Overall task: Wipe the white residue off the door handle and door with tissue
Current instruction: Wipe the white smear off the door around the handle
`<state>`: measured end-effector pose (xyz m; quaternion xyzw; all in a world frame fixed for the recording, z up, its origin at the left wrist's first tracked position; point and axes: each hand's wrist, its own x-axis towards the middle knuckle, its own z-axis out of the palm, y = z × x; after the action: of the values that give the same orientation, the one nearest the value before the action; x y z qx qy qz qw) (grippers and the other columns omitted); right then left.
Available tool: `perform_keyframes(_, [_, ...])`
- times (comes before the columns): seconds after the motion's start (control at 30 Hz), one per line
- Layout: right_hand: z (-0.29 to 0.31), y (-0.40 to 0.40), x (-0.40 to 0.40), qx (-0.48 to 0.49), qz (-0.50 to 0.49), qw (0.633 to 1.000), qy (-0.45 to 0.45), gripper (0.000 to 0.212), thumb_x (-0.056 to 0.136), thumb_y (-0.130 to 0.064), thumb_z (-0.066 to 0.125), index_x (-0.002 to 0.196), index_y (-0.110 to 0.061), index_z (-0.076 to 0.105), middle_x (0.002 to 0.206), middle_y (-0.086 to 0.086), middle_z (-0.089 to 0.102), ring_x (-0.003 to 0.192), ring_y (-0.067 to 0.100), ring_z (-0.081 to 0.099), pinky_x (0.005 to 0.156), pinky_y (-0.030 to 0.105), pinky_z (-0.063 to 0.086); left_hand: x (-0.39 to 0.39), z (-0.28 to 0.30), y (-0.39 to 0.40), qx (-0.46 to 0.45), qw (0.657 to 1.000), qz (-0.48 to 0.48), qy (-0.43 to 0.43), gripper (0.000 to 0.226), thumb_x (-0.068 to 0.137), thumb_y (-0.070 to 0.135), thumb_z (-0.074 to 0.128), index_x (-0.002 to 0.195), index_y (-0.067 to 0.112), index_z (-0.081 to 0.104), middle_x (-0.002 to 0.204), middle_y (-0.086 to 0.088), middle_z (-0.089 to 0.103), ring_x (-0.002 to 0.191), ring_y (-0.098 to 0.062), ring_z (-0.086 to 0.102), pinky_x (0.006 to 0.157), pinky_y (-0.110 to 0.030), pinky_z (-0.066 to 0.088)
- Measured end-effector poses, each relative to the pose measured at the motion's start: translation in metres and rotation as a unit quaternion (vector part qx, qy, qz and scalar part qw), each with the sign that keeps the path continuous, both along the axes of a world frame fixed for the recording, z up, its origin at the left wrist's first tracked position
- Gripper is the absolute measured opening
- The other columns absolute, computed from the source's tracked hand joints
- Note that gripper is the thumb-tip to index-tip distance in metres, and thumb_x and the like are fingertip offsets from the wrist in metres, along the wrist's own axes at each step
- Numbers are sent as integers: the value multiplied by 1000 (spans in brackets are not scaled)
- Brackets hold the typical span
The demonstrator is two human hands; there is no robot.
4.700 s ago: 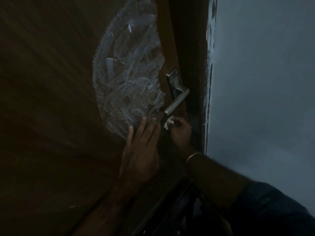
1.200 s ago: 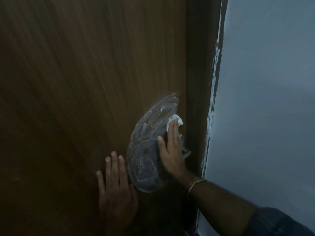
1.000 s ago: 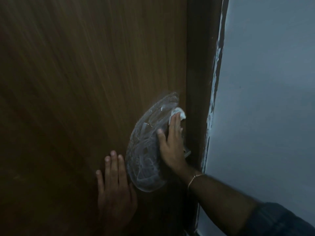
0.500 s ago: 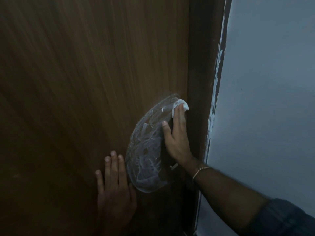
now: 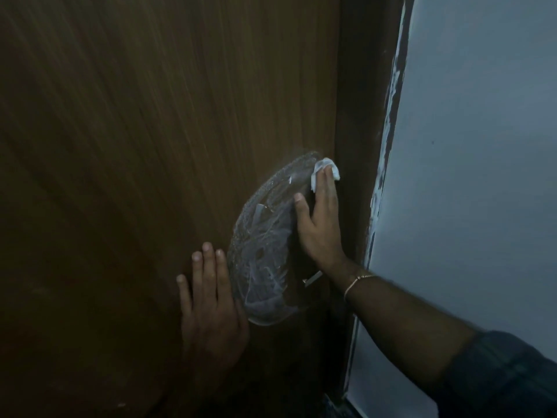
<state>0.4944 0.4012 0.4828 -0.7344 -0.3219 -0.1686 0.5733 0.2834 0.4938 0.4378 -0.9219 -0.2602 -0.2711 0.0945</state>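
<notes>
Pressing flat against the dark brown wooden door (image 5: 120,176), the left hand (image 5: 211,312) is resting with straight fingers, grasping nothing. Just right, the smeared white residue patch (image 5: 265,251) is spreading. The right hand (image 5: 319,224) is pushing a crumpled white tissue (image 5: 327,170) under straight fingertips at the patch's top, hiding most of the metal door handle (image 5: 313,277).

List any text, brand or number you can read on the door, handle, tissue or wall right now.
None. The wooden door, the white residue patch, the tissue under the right hand, the visible bit of door handle and the wall carry no readable writing; the view is dim.
</notes>
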Motion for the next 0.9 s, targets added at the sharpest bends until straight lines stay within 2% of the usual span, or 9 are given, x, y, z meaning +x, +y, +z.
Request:
perform_keyframes(0.17, [-7, -5, 0, -7, 0, 1000, -19, 71, 100, -40, 47, 157, -18, 12, 165, -1, 9, 151, 10, 6, 123, 40, 14, 0, -6, 5, 8, 1000, -11, -24, 86, 84, 39, 37, 156, 10, 0, 165, -12, 1, 153, -28, 4, 118, -55, 13])
perform_keyframes(0.3, [1, 0, 1, 10, -19, 1000, -8, 68, 99, -41, 46, 155, -18, 18, 163, -2, 13, 150, 12, 11, 118, 25, 11, 2, -7, 5, 15, 1000, -9, -18, 90, 83, 37, 41, 156, 12, -5, 165, -11, -2, 153, -27, 1, 119, -53, 11])
perform_keyframes(0.43, [-1, -5, 5, 28, -25, 999, -23, 61, 99, -31, 51, 152, -11, 27, 160, 4, 21, 148, 15, 18, 121, 32, 20, 2, -6, 4, 6, 1000, -8, -26, 91, 83, 36, 44, 156, 12, -4, 165, -11, 0, 153, -26, 1, 118, -54, 14])
perform_keyframes(0.53, [5, 1, 5, 35, -44, 998, -19, 56, 99, -32, 49, 149, -12, 33, 156, 4, 26, 145, 16, 22, 115, 17, 18, 2, -5, 3, 11, 1000, -10, -20, 94, 81, 34, 50, 155, 10, -2, 165, -11, 1, 152, -25, 0, 118, -55, 16])
perform_keyframes(0.57, [2, 1, 2, 33, -38, 998, -33, 54, 99, -30, 50, 147, -12, 35, 154, 5, 29, 143, 17, 25, 114, 16, 19, 2, -5, 3, 8, 1000, -11, -20, 94, 81, 34, 50, 155, 10, -1, 165, -11, 1, 152, -25, 0, 118, -55, 16])
perform_keyframes(0.7, [5, -3, 7, 69, -58, 995, -40, 41, 100, -20, 49, 139, -10, 45, 147, 7, 38, 135, 17, 37, 112, 26, 34, 3, -3, 2, 11, 1000, -9, -23, 93, 82, 32, 54, 155, 9, 2, 164, -12, 2, 152, -26, 1, 118, -56, 18])
perform_keyframes(0.8, [14, 6, 3, 76, -56, 995, -29, 43, 101, -23, 46, 142, -13, 41, 148, 4, 35, 136, 15, 35, 110, 20, 32, 4, -3, 2, 12, 1000, -9, -23, 97, 80, 29, 62, 155, 9, 3, 164, -13, 3, 152, -27, 2, 118, -55, 15])
perform_keyframes(0.9, [4, 1, -3, 64, -31, 996, -50, 44, 100, -19, 49, 143, -11, 41, 149, 5, 34, 138, 16, 34, 114, 26, 33, 4, 2, 1, 7, 1000, -10, -28, 94, 80, 30, 55, 155, 8, 4, 165, -13, 4, 152, -28, 4, 118, -55, 17])
